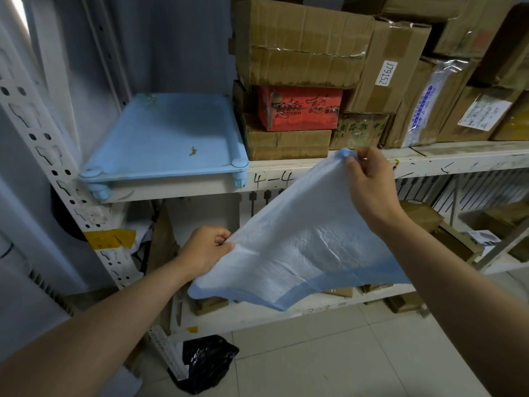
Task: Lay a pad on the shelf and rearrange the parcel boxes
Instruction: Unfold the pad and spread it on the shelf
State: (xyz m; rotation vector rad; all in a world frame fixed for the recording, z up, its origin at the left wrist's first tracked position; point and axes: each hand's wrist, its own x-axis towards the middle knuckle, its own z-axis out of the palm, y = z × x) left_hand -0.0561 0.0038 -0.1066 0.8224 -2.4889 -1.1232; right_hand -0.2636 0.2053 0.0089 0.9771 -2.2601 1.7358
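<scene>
Pale blue quilted pad (300, 253) unlaid, pinched by left hand (206, 249) and right hand (369, 184). White metal shelf (315, 167) bare; brown cardboard parcel boxes (303, 44) unsorted.

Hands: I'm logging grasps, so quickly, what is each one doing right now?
Left hand: pinching the lower corner of the pad.
Right hand: pinching the pad's upper corner, holding it up.

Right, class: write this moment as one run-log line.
stage: pad not yet laid | left hand: pinches pad edge | right hand: pinches upper corner | blue tray: on shelf, beside parcel boxes
</scene>
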